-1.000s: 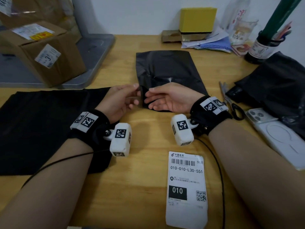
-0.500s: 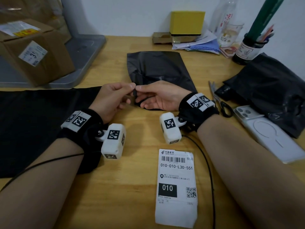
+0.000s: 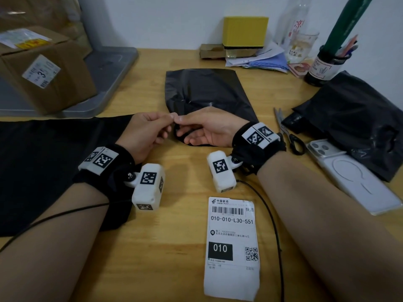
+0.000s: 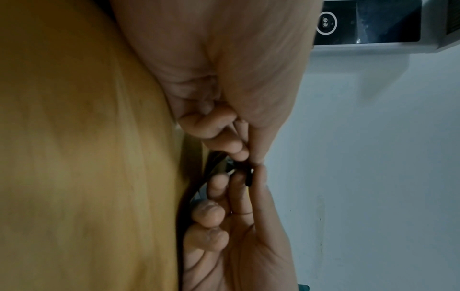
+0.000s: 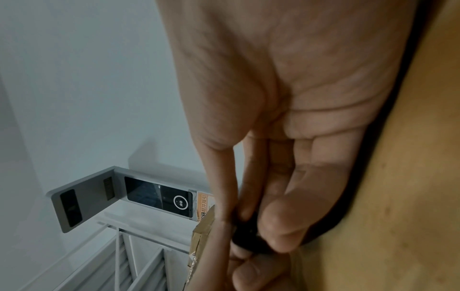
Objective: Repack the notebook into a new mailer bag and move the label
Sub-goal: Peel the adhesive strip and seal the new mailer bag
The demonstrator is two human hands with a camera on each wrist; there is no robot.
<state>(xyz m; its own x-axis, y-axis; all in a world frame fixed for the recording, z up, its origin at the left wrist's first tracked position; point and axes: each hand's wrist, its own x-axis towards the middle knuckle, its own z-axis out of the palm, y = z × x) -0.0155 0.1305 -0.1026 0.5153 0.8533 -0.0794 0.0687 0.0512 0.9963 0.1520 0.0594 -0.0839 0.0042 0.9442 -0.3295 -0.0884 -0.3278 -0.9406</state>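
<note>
A black mailer bag (image 3: 205,92) lies flat in the middle of the wooden table. Both hands meet at its near edge, which is raised off the table. My left hand (image 3: 171,119) pinches the black film (image 4: 248,178) between thumb and forefinger. My right hand (image 3: 181,123) pinches the same edge (image 5: 245,233) right beside it, its other fingers curled under the bag. The white shipping label (image 3: 232,247) lies flat near the table's front edge, between my forearms. No notebook shows in any view.
A wide black sheet (image 3: 43,162) covers the table's left side under my left forearm. At the right lie scissors (image 3: 287,131), a white phone (image 3: 353,177) and a crumpled black bag (image 3: 353,118). A cardboard box (image 3: 41,68) on a grey tray stands far left. Boxes, papers and bottles line the back.
My two hands' fingertips have drawn together until they touch at the bag's near edge. The label has not moved.
</note>
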